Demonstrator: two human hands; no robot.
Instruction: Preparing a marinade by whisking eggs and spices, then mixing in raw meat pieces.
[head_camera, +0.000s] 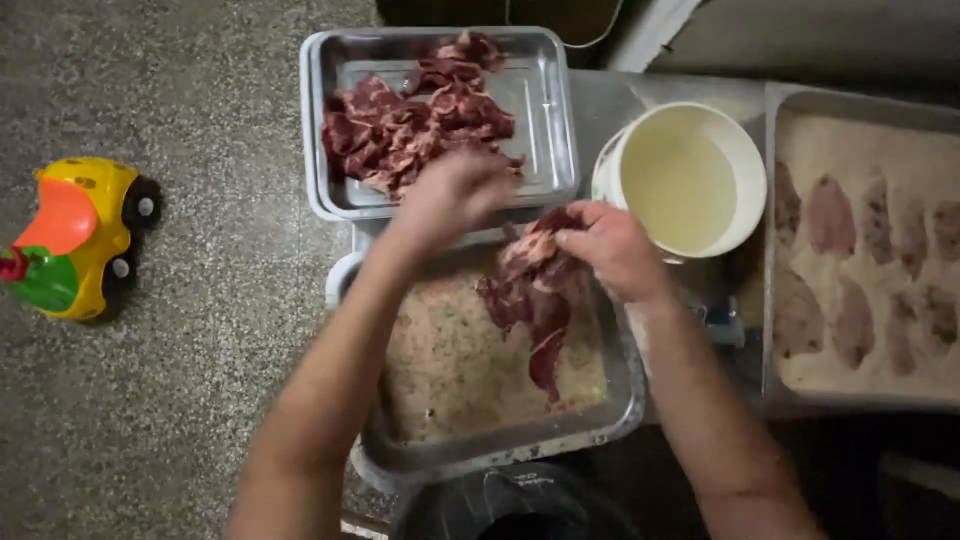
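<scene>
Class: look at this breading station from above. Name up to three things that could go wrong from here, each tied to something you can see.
1. The meat slice hangs long and limp from the right hand; it might slip or land folded in the crumb tray.
2. The white bucket of pale liquid sits right beside that hand; a knock could spill it.
3. The crumb tray seems to rest on stacked containers and could tip.

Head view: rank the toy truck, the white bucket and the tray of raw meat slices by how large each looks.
1. Tray of raw meat slices, clearly the largest.
2. White bucket.
3. Toy truck, slightly smaller than the bucket; it sits lower, on the floor, so that gap is unsure.
</scene>
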